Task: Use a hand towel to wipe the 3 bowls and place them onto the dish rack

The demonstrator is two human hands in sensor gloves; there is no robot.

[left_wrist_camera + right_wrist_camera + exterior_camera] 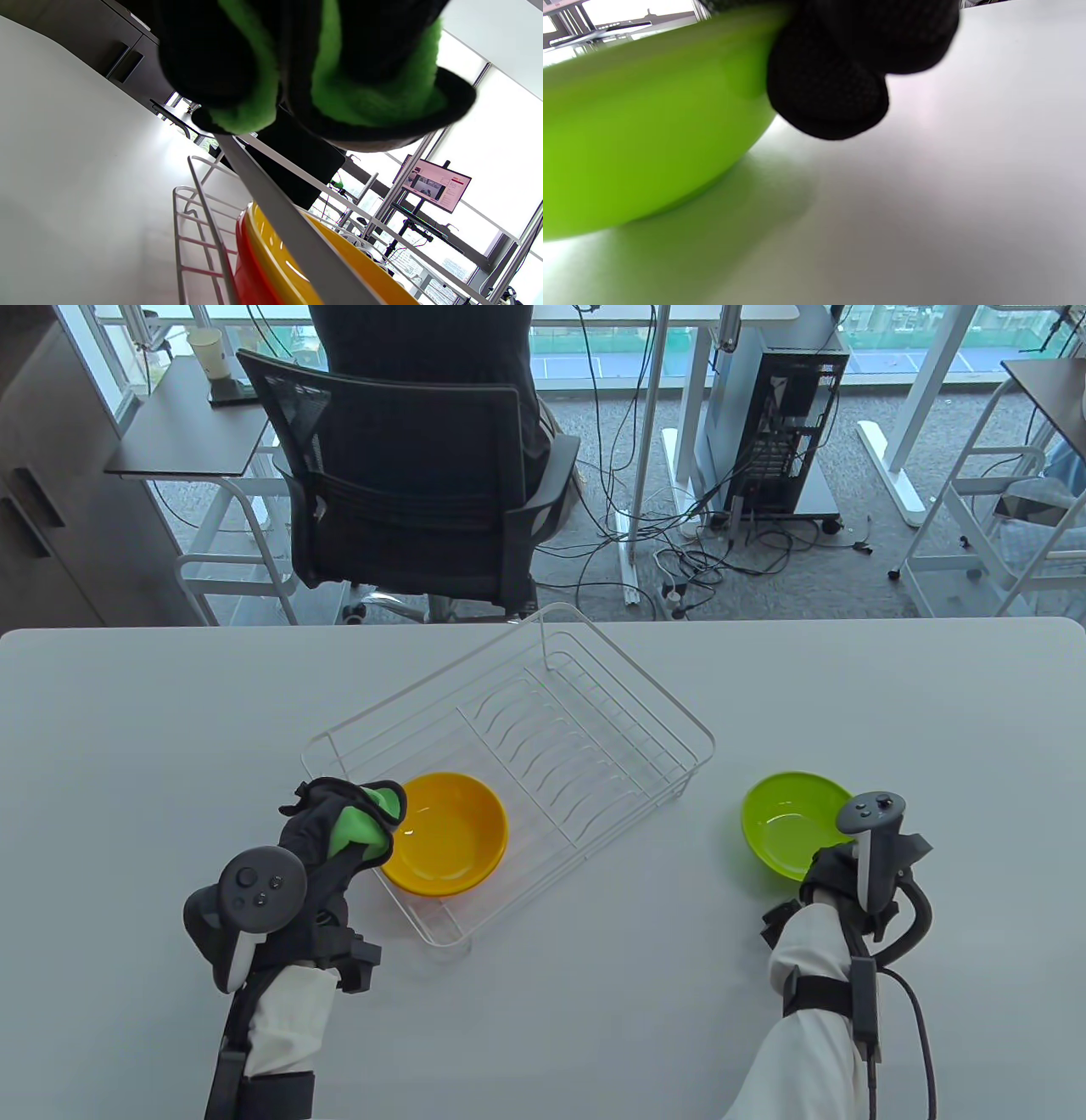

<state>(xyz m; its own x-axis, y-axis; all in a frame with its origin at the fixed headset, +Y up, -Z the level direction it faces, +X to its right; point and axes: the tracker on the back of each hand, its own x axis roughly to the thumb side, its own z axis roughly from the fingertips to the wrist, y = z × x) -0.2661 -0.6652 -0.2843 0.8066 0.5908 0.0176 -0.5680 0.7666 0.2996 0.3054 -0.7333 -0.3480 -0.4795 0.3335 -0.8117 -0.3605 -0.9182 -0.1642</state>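
A white wire dish rack (624,704) stands mid-table. In its near-left end sits a yellow bowl (445,836), nested in a red bowl (250,275) that shows only in the left wrist view. My left hand (352,827) grips a bunched green hand towel (363,817) at the rack's near-left corner, beside the yellow bowl's rim. A lime green bowl (785,823) is on the table right of the rack, tilted. My right hand (836,869) holds its near-right rim, with the fingers (831,97) curled against its outer wall.
The white table (170,729) spreads left, right and in front of the rack. Beyond its far edge, a person sits in a black office chair (399,475), with a computer tower (780,415) and floor cables to the right.
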